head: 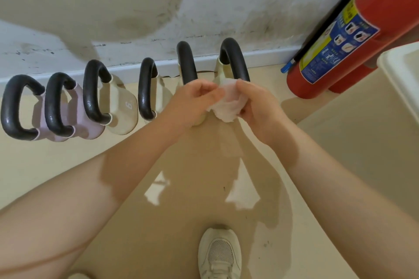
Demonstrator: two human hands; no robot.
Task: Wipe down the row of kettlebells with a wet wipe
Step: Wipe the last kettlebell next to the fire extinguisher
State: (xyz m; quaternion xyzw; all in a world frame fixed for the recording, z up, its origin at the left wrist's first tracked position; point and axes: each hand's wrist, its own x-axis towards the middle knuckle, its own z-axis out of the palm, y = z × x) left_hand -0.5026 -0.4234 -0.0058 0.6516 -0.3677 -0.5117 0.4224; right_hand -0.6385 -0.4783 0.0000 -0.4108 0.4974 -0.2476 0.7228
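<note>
I pinch the wet wipe [229, 104] between my left hand [192, 103] and right hand [258, 106] at mid-frame, both grasping it to spread a fresh face, I judge. The kettlebells [118, 99] stand lined along the wall [204, 7], handles up for easy wiping.

Both hands, left hand [192, 102] and right hand [258, 106], pinch a crumpled wet wipe [226, 106] above the kettlebells [95, 97].

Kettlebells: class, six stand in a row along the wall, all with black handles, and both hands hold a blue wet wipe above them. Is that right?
Not quite: the head view shows the wet wipe is white, not blue. Six kettlebells with black handles do line the wall, and the left hand and right hand both hold the wipe.
</note>
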